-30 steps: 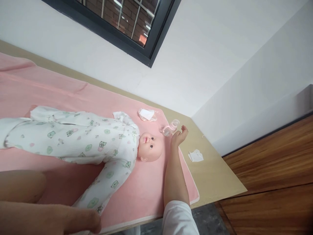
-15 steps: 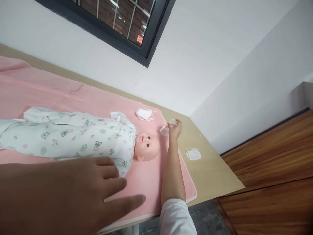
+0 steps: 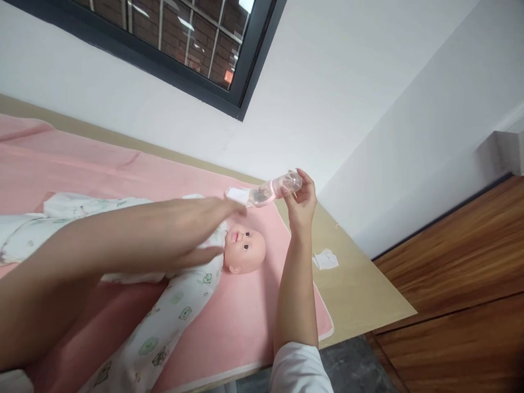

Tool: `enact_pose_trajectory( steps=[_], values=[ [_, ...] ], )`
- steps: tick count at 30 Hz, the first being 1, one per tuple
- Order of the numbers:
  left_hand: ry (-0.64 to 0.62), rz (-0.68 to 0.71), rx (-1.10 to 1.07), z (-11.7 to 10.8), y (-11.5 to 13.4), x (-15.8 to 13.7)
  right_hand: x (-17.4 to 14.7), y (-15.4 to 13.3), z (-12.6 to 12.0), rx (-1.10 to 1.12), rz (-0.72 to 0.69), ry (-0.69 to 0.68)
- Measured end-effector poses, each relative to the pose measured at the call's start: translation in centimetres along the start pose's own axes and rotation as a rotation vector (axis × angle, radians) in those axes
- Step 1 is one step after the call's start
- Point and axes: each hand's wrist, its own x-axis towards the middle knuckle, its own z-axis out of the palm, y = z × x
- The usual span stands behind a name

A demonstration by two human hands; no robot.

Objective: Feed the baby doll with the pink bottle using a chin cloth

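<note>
My right hand (image 3: 303, 201) grips a small clear baby bottle (image 3: 281, 184) with a pink ring, tilted with one end toward the left, above the far right corner of the pink blanket (image 3: 245, 322). My left hand (image 3: 200, 226) stretches over the doll's chest, fingers extended and thumb apart, holding nothing; its fingertips come close to the bottle's left end, and I cannot tell whether they touch. The baby doll (image 3: 245, 250) lies on its back in a white printed outfit (image 3: 180, 305), its body partly hidden behind my left forearm.
A white paper packet (image 3: 238, 195) lies on the blanket behind the doll's head. A crumpled white tissue (image 3: 326, 259) rests on the bare tabletop (image 3: 364, 295) at the right. The wall with a dark-framed window (image 3: 241, 103) rises behind; wooden panels (image 3: 458, 262) stand at the right.
My right hand has lifted the bottle up from near the blanket's edge. My left hand has moved forward and up toward it. A printed sleeve or leg of the outfit now shows in the foreground.
</note>
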Motion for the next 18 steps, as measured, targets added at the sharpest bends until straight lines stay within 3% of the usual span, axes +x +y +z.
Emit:
enact_pose_trajectory(
  steps=[3,5,10,13,18],
  values=[
    [0.283,-0.079,-0.187,-0.1,-1.4,1.8,-0.9,-3.7,1.9,0.056,-0.051,-0.117],
    [0.371,-0.144,-0.289,0.3,-2.4,2.6,-1.7,-5.6,3.0,0.083,-0.075,-0.179],
    [0.296,-0.28,-0.415,0.6,-3.5,3.1,-3.2,-8.0,4.9,0.091,-0.096,-0.295],
    [0.204,-0.259,-0.454,0.2,-3.6,3.1,-3.7,-8.6,5.6,0.094,-0.099,-0.312],
    [0.233,-0.186,-0.59,0.2,-3.4,3.2,-4.2,-9.3,6.4,0.133,-0.127,-0.29]
  ],
)
